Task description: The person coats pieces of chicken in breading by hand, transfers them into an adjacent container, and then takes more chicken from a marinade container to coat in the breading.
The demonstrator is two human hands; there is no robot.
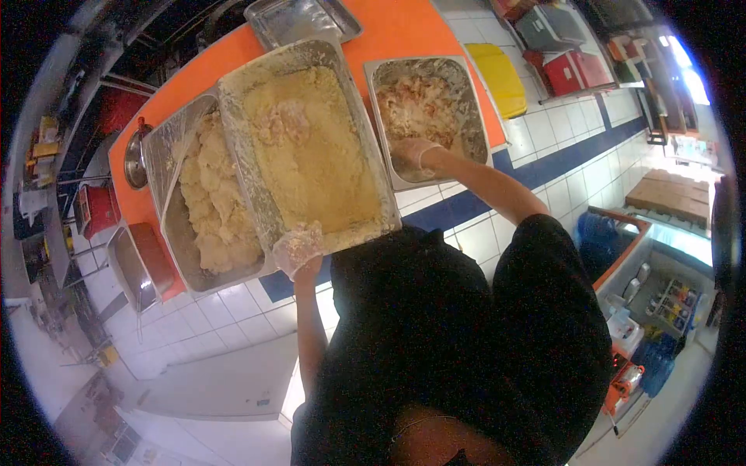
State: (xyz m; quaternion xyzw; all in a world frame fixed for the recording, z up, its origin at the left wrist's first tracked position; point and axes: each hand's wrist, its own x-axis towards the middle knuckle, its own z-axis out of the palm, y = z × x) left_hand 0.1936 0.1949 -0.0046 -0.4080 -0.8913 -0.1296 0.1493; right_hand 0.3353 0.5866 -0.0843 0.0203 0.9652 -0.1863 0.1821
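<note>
My left hand (298, 252), in a clear glove caked with breading, is at the near left corner of the large breading tray (386, 210). Whether its fingers are apart or closed is unclear. Pale yellow breading (315, 167) fills that tray, with a few coated pieces (286, 123) near its far part. My right hand (414, 153), also gloved, reaches into the right metal tray (474, 116), at the near side of the wet raw pieces (420, 105); its fingers are hard to make out. Left of the breading, another metal tray (177, 247) holds a heap of breaded pieces (217, 202).
The trays rest on an orange table (404, 31). At its far side lies a metal tray (307, 22); a metal bowl (135, 159) and a small metal container (136, 268) are at the left. A yellow lid or bin (497, 78) stands beyond the right edge.
</note>
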